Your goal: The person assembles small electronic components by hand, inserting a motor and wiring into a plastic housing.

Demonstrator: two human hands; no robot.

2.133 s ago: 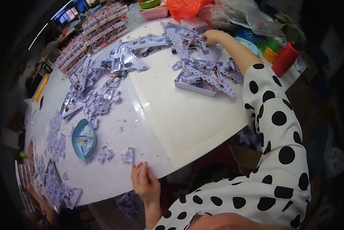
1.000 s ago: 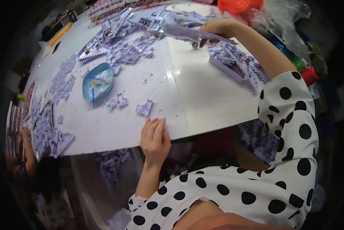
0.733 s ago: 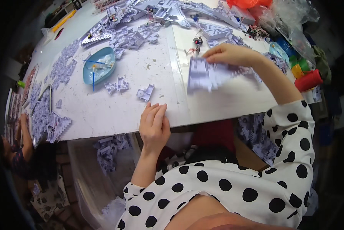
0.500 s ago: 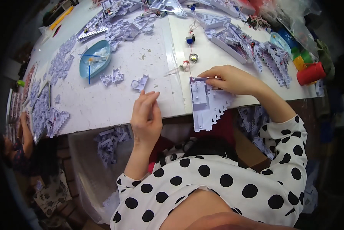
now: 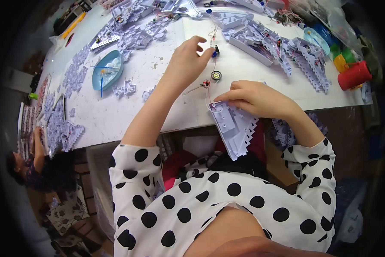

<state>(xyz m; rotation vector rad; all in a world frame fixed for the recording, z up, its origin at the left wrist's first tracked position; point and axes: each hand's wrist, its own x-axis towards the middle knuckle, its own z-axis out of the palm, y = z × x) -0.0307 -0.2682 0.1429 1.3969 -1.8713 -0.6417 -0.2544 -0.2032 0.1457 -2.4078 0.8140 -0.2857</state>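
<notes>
My right hand (image 5: 259,99) grips the far edge of a pale lavender plastic housing (image 5: 234,128) with a stepped, toothed side. The housing tilts over the table's front edge, with a raised rectangular box on its inner face. Thin wires run from its far corner to a small round speaker (image 5: 217,76) and a small red-and-white wired part (image 5: 206,83). Farther along the wires lies a small blue-and-black part (image 5: 215,52). Beside that part my left hand (image 5: 189,60) reaches out, fingers apart and thumb tip close to it; whether they touch I cannot tell.
A light blue dish (image 5: 108,70) holds clear bags and a thin blue stick. Lavender parts (image 5: 136,36) pile up at the back left, and wired housings (image 5: 261,45) at the back right. A red spool (image 5: 354,76) stands far right. Another person (image 5: 34,158) works at far left.
My left hand has moved up and to the right, from the table's front to the blue-and-black part. The housing in my right hand has tilted and come slightly nearer.
</notes>
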